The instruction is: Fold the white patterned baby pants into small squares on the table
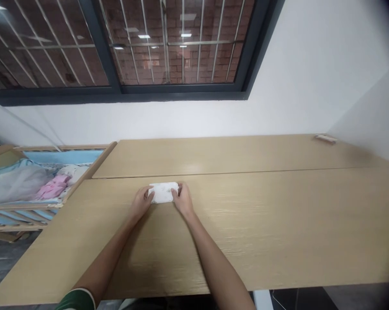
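Note:
A small folded white cloth [163,192] with faint specks lies on the light wooden table [278,215], near its middle seam. My left hand [142,200] grips the cloth's left end with curled fingers. My right hand [182,199] pinches its right end, fingers closed over the edge. Both forearms reach in from the bottom of the view.
A wooden baby cot [26,202] with blue lining, white bedding and a pink garment [52,187] stands left of the table. A small flat object [325,138] lies at the far right corner. A white wall and a barred window [133,43] stand behind.

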Tool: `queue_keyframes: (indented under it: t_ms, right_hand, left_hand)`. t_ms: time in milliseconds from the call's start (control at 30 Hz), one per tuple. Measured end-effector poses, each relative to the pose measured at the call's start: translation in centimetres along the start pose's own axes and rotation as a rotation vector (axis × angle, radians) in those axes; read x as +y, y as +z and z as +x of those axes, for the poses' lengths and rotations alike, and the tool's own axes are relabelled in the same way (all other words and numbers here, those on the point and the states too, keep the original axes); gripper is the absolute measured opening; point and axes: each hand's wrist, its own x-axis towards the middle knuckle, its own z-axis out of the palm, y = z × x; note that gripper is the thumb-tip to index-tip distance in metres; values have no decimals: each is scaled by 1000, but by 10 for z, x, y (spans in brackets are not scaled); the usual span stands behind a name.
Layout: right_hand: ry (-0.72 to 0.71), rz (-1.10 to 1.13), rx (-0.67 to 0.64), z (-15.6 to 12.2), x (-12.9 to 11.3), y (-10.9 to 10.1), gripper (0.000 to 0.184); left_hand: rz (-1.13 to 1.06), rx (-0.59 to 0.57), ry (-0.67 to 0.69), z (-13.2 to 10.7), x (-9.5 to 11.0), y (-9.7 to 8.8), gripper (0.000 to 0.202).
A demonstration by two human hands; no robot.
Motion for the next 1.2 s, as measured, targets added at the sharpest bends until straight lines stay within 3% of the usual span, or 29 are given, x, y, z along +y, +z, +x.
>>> queue_keyframes:
  t_ms: [100, 200, 300, 367, 500, 600, 800, 1000, 1200]
  right_hand:
    - [-25, -117, 90, -1, -5, 3, 36]
    - [-216, -311, 119, -5, -21, -1, 49]
    - [-482, -482, -72, -9, -40, -3, 57]
    - [-570, -563, -238, -11, -45, -1, 59]
    - [-554, -669, -392, -12, -38, 5, 60]
    - [-495, -668, -381, -11, -27, 2, 59]
    - [-307, -570, -358, -7, -18, -24, 68]
    - [-445, -483, -427, -11, -29, -38, 74]
    - [-488, -441, -493, -14, -25, -37, 75]
  left_hand:
    - [103, 61, 40, 0, -3, 4, 46]
    - [155, 108, 112, -2, 4, 8, 50]
    - [267, 26, 324, -7, 13, 15, 62]
    - [371, -54, 429, -11, 15, 21, 63]
    - [502, -146, 433, -19, 7, 25, 65]
    - [525, -144, 396, -21, 2, 23, 69]
    - [466, -122, 340, -22, 7, 14, 76]
    - [378, -166, 419, -18, 10, 6, 76]
    - [389, -169, 342, -15, 14, 8, 77]
